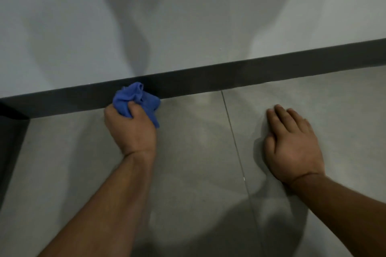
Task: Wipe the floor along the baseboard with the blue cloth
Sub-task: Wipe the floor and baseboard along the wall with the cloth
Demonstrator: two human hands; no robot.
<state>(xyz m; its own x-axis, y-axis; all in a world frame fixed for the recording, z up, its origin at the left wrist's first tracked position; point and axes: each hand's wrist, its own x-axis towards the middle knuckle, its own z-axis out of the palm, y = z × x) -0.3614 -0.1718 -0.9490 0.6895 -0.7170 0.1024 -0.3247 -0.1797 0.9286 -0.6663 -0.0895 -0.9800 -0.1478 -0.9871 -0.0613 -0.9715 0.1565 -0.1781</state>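
Note:
A crumpled blue cloth (133, 98) is bunched against the dark baseboard (229, 77) where it meets the grey tiled floor (192, 152). My left hand (131, 129) is shut on the cloth and presses it down at the floor's edge. My right hand (292, 146) lies flat on the floor to the right, palm down, fingers slightly apart, holding nothing, a short way in front of the baseboard.
A pale grey wall (188, 16) rises above the baseboard. At the far left the baseboard turns a corner (12, 115) and runs toward me. A thin tile joint (236, 144) crosses the floor between my hands.

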